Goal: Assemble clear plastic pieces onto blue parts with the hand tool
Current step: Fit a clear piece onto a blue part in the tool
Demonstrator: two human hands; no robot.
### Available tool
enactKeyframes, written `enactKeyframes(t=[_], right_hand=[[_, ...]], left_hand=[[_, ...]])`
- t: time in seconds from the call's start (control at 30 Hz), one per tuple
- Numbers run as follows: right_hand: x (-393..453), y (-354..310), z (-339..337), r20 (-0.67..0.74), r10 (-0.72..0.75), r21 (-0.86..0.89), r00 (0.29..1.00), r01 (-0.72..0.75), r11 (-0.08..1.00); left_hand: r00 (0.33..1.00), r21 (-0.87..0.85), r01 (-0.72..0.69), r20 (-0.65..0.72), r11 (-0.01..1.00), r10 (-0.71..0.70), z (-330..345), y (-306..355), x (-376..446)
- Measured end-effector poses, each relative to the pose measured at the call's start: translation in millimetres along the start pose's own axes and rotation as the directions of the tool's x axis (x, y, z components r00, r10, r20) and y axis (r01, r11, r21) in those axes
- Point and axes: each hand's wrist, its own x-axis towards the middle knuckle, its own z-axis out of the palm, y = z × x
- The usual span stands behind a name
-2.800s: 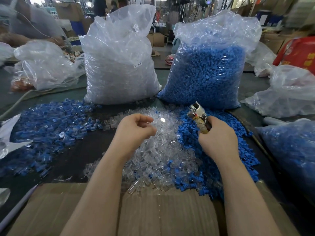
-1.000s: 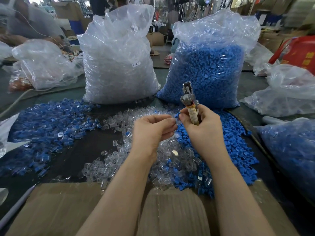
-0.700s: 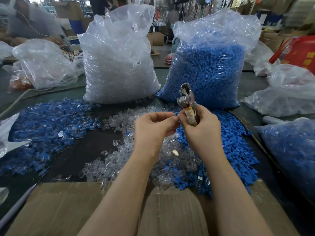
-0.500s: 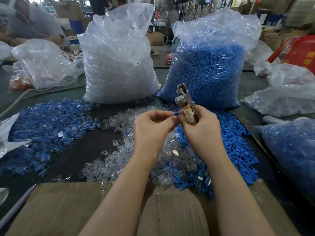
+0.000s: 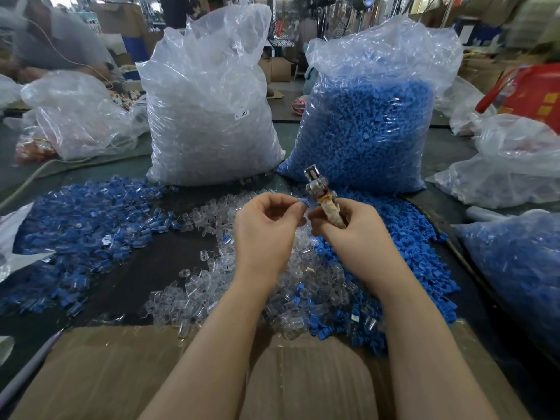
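Observation:
My left hand [image 5: 266, 234] pinches a small blue part [image 5: 303, 202] between thumb and fingertips, above the loose heap of clear plastic pieces [image 5: 242, 286]. My right hand [image 5: 348, 231] grips the hand tool [image 5: 321, 192] by its taped handle, metal head pointing up, just right of the blue part. The two hands nearly touch at the fingertips. A pile of loose blue parts [image 5: 418, 253] lies to the right of the clear heap. Assembled blue-and-clear pieces [image 5: 85, 231] are spread on the left.
A big bag of clear pieces [image 5: 209, 110] and a big bag of blue parts [image 5: 366, 116] stand behind the heaps. More bags lie at the far left [image 5: 78, 116] and right [image 5: 515, 165]. A cardboard flap [image 5: 121, 374] covers the near edge.
My left hand came up from the clear heap to meet the right one. The right hand raised the tool upright and shifted left. In the last half second both hands hardly moved.

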Motion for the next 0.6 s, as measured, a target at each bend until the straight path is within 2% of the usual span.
enactKeyframes(t=[0.17, 0.33, 0.6], right_hand=[[-1.1, 5.7, -13.8, 0.099, 0.051, -0.044, 0.994, -0.047, 0.998], [-1.3, 4.6, -17.2, 0.146, 0.003, -0.125, 0.989, 0.015, 0.992], [-2.1, 2.2, -16.2, 0.178, -0.007, -0.167, 0.984, 0.038, 0.985]], left_hand=[[1.000, -0.082, 0.012, 0.004, 0.997, -0.012, -3.1, 0.9, 3.6], [0.999, -0.093, -0.020, 0.034, 0.995, 0.023, -5.4, 2.3, 4.3], [0.994, -0.109, -0.059, 0.087, 0.992, 0.069, -6.8, 1.2, 3.9]])
